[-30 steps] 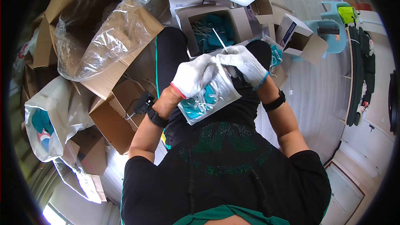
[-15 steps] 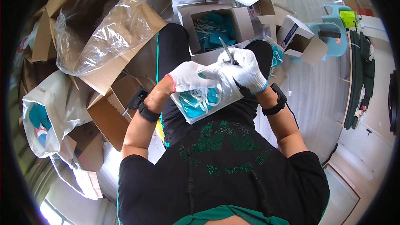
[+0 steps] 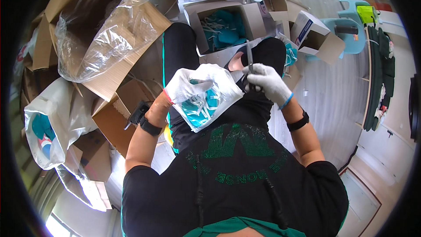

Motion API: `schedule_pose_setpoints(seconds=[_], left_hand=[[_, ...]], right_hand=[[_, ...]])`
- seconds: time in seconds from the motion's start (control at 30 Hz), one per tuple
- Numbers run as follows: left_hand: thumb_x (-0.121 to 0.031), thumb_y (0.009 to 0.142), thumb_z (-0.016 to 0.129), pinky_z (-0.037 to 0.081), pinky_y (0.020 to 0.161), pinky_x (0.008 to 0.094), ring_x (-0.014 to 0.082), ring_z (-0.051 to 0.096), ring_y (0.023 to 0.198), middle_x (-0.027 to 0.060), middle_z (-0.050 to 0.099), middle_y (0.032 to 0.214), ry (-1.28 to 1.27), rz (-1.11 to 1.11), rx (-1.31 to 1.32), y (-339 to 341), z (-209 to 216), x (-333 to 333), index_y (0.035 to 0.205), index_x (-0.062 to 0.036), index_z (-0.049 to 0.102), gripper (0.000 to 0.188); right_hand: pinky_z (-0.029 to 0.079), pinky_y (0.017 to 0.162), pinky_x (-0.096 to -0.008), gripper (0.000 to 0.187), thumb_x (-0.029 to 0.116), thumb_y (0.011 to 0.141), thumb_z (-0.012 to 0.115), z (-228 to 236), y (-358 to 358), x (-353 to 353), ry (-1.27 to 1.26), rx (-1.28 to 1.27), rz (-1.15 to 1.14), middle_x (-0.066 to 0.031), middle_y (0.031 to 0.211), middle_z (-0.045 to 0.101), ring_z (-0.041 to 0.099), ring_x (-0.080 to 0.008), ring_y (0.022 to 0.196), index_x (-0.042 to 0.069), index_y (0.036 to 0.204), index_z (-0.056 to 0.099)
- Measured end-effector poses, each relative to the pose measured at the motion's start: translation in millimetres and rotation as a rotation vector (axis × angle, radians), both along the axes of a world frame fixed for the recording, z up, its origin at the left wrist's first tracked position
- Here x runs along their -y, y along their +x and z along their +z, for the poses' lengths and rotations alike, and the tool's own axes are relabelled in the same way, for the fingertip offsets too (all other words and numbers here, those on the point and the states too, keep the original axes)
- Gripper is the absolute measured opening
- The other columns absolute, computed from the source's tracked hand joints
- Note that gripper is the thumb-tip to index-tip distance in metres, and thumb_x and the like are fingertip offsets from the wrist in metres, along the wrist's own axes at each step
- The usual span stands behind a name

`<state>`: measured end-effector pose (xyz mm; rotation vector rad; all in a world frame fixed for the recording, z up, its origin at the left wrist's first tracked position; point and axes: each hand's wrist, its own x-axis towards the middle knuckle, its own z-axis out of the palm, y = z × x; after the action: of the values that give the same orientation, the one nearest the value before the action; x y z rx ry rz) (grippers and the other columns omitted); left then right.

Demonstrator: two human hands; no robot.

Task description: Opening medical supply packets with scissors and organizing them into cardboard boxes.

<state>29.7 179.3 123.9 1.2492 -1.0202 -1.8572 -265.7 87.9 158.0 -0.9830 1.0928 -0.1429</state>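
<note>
My left hand (image 3: 183, 88), in a white knit glove with a red cuff, grips the side of a clear-and-white plastic bag (image 3: 226, 83). Teal face masks (image 3: 197, 112) with white straps lie inside it, and the bag rests over my lap. To its right, my gloved right hand (image 3: 269, 83), blue at the cuff, is closed round the dark handles of a pair of scissors (image 3: 250, 57). The blade points up and away from me, apart from the bag. Beyond my hands stands an open white carton (image 3: 258, 19) with more teal masks (image 3: 226, 28) inside.
Left of me are a large cardboard box (image 3: 127, 48) draped with clear plastic film (image 3: 101, 55) and a white sack (image 3: 66, 109). On the right lie a small open white box (image 3: 309, 30) and loose teal masks (image 3: 290, 56). A light-blue plastic chair (image 3: 353, 46) stands farther right.
My right hand has come off the bag and moved right and slightly nearer with the scissors, whose blade now stands more upright. The bag and my left hand have shifted left.
</note>
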Motion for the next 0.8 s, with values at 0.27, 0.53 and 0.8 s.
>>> schedule_pose_setpoints(seconds=[0.27, 0.53, 0.8], left_hand=[[-0.010, 0.078, 0.079, 0.053, 0.081, 0.0280, 0.0122, 0.065, 0.090, 0.0059, 0.071, 0.100, -0.016, 0.040, -0.169, 11.3, -16.2, -17.0, 0.110, 0.0008, 0.068, 0.035], [-0.009, 0.077, 0.079, 0.054, 0.078, 0.0269, 0.0123, 0.067, 0.084, 0.0065, 0.071, 0.096, 0.008, 0.058, -0.212, 21.9, -27.1, -11.8, 0.105, 0.0029, 0.069, 0.033], [-0.028, 0.082, 0.075, 0.052, 0.079, 0.0240, 0.0087, 0.064, 0.085, 0.0001, 0.066, 0.099, 0.046, 0.194, -0.300, 33.4, -59.4, -21.0, 0.121, -0.0038, 0.059, 0.049]], right_hand=[[0.045, 0.070, -0.0252, 0.021, 0.011, 0.082, 0.060, -4.6, 16.9, -74.3, -0.540, -0.292, 0.256, -0.0021, 0.083, 0.058, 0.055, -0.0094, 0.075, 0.002, 0.101, 0.058], [0.049, 0.080, -0.0264, 0.036, 0.029, 0.096, 0.052, -11.7, 6.4, -60.4, 0.285, 0.160, -0.154, -0.0103, 0.097, 0.065, 0.062, -0.0133, 0.078, -0.004, 0.107, 0.061], [0.049, 0.093, -0.0301, 0.041, 0.006, 0.082, 0.068, -8.3, -9.7, -56.7, 0.237, 0.299, -0.068, -0.0120, 0.107, 0.063, 0.063, -0.0177, 0.093, -0.003, 0.121, 0.057]])
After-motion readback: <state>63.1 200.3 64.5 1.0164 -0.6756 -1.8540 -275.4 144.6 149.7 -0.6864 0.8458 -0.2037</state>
